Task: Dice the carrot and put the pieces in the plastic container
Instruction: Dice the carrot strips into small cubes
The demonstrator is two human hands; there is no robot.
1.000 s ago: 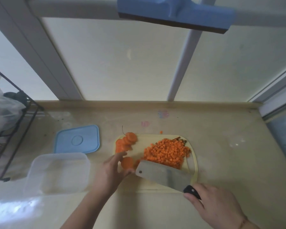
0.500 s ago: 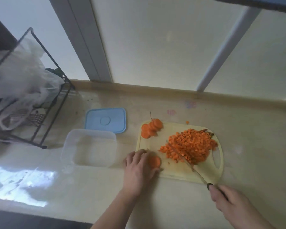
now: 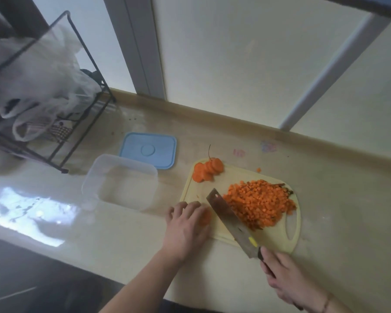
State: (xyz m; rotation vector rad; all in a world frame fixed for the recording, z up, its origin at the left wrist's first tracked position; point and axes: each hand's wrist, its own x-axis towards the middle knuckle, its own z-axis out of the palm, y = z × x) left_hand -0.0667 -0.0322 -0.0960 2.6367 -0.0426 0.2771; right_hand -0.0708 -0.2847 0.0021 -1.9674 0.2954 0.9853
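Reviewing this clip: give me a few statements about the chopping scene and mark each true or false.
1. The container holds diced carrot. False: it looks empty; the dice lie heaped on the board.
2. The right hand holds the knife. True.
3. The lid sits on the container. False: it lies on the counter behind it.
4. The left hand holds carrot slices on the board's near left corner. True.
5. All the carrot is diced. False: more slices lie at the board's far left corner.
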